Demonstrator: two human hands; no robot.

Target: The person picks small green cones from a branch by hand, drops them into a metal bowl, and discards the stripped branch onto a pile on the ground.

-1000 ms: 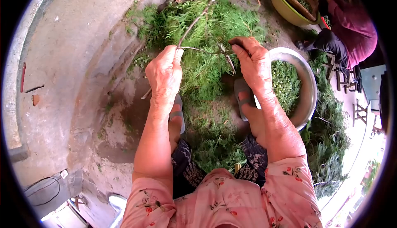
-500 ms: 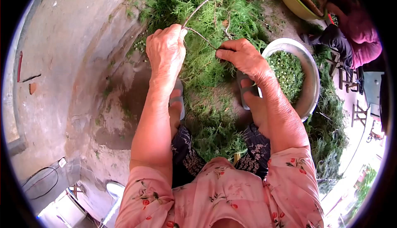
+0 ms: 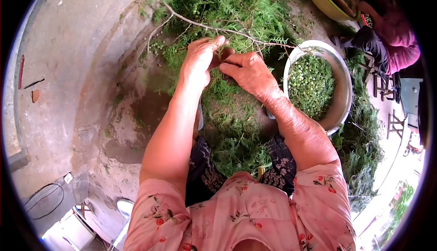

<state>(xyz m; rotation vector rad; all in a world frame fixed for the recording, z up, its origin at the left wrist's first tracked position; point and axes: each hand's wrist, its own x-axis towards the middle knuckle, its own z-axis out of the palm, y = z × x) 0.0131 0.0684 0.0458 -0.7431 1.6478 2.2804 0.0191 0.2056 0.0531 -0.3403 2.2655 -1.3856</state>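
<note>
A long thin bare branch lies across the view just beyond my hands, over a heap of green leafy sprigs. My left hand is turned palm inward, with its fingers bent round a bit of green sprig near the thumb. Close beside it, my right hand has thumb and fingers pressed together; what they pinch is too small to make out. To the right stands a metal basin, holding small green berries and leaf bits.
A yellow tub stands at the upper right near a seated person in a pink top. More cut greenery lies right of the basin, beside wooden stools. A wall rises on the left.
My hands have come closer together, the right one moving left. The branch, formerly between my hands, now lies crosswise beyond them. More of the basin's contents shows.
</note>
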